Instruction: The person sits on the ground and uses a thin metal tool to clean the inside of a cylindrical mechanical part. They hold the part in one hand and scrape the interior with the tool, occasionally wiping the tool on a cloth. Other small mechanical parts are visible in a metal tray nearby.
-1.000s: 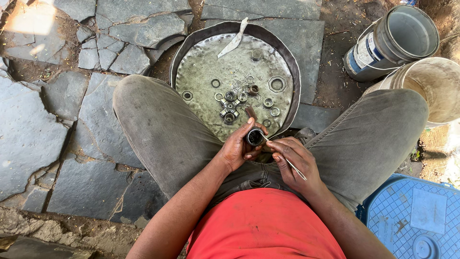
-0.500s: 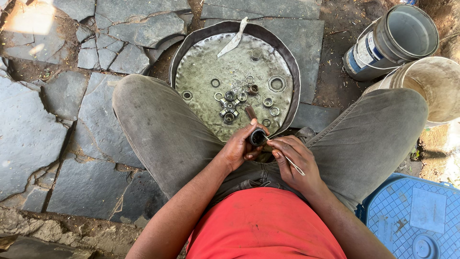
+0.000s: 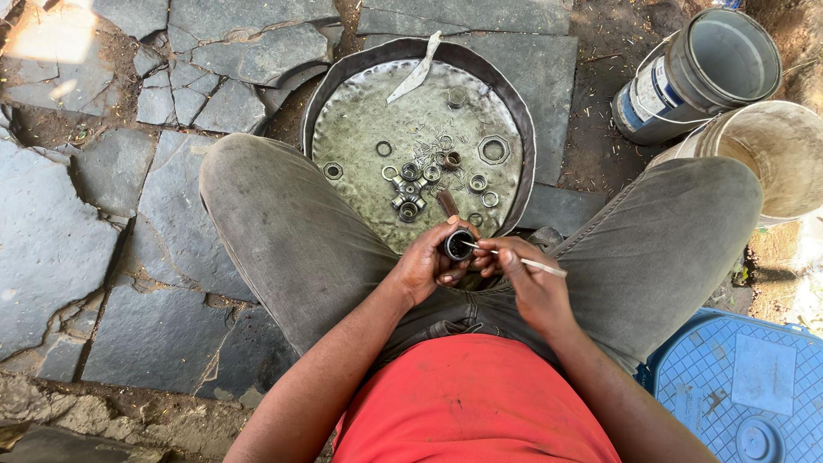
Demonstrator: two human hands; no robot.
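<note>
A single labelled container (image 3: 699,73) showed: a grey cylindrical can lying tipped on its side on the dirt, up and to the right of the round metal pan (image 3: 339,81), its open mouth turned away from that pan. Around its body ran a paper label (image 3: 649,94) in white with a blue band and a dark stripe, curved with the can's wall and facing the pan. No signs or screens appeared anywhere around the pan.
</note>
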